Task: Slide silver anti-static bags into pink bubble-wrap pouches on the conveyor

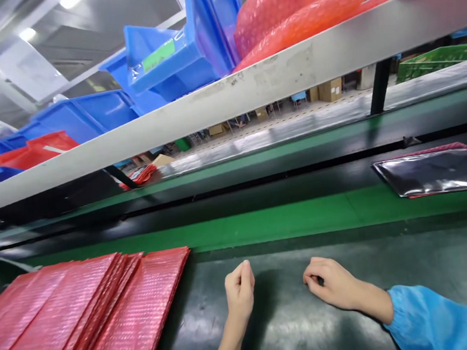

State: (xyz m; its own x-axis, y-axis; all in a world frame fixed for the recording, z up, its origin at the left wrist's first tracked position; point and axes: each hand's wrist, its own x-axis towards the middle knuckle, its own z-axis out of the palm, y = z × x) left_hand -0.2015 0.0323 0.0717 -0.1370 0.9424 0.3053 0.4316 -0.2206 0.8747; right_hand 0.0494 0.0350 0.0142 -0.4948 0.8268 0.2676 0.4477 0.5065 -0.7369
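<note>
Over the dark tabletop, my left hand is curled closed, its thumb against the bent fingers, with nothing visible in it. My right hand, coming from a blue sleeve, rests on the table to the right, fingers curled in with thumb and fingertips nearly meeting around a small gap; nothing shows in it. Left of my left hand lies a fanned stack of red bubble-wrap bags, touched by neither hand.
A black glossy bag with a red edge lies at the right beyond the green strip. A pale shelf beam crosses above, with blue bins and red bubble wrap on it. A green crate stands behind.
</note>
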